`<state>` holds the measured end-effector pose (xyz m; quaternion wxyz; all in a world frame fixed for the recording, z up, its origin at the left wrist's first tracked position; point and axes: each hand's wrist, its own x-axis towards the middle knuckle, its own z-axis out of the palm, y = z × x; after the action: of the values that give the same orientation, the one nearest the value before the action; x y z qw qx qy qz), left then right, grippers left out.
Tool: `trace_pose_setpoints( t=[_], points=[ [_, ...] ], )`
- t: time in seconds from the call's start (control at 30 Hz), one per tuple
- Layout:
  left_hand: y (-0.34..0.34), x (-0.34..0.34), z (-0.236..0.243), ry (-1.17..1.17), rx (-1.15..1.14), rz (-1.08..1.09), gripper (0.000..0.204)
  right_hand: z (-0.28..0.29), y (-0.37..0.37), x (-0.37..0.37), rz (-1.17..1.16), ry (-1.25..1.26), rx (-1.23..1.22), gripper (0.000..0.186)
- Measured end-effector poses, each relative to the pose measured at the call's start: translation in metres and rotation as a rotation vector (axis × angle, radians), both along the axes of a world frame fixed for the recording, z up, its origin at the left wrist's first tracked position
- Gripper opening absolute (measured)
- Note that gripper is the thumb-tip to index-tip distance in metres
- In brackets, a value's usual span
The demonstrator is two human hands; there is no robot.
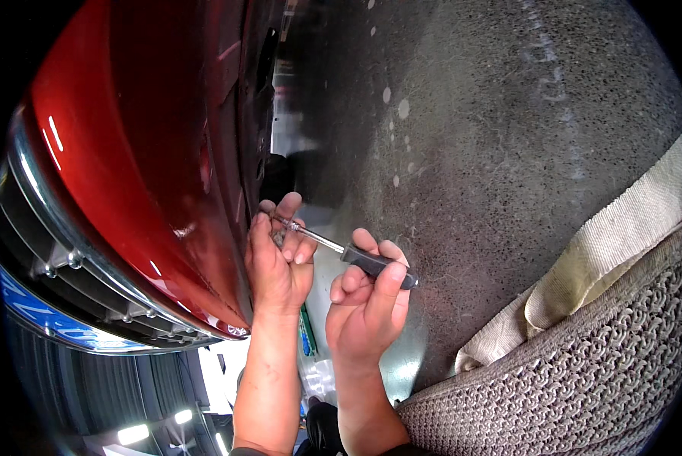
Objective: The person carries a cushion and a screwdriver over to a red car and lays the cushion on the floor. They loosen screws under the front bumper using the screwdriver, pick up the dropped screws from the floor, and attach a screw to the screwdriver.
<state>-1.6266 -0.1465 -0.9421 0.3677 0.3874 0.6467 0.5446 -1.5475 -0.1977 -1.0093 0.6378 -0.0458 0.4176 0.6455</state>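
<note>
A screwdriver [322, 241] with a black handle and a bright metal shaft lies slantwise between my two hands. My right hand [367, 311] is closed round the handle, thumb and fingers pressing on it. At the other end, my left hand [276, 266] pinches the shaft close to its tip, with some fingers raised. The very tip is partly hidden by those fingers, and I cannot make out whether a small part sits there. Right beside my left hand is the dark lower edge of a red car bumper [151, 205].
At the left are the car's chrome-edged grille [90, 266] and a blue number plate [56, 323]. Speckled grey floor [493, 152] spreads on the right. A woven mat [569, 365] with a pale fabric strap [584, 251] lies at the lower right. Ceiling lamps [133, 434] show at the lower left.
</note>
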Motion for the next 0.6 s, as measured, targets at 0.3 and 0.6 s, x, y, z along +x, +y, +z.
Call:
trace_pose_setpoints(
  t=[0.3, 0.6],
  points=[
    [-0.006, 0.001, 0.005, 0.047, 0.025, -0.014, 0.021, 0.012, 0.003, 0.009, 0.234, 0.217, -0.127, 0.037],
    [-0.001, 0.018, 0.000, 0.126, 0.020, 0.020, 0.029, 0.008, -0.001, 0.004, 0.111, 0.166, -0.082, 0.040]
  ],
)
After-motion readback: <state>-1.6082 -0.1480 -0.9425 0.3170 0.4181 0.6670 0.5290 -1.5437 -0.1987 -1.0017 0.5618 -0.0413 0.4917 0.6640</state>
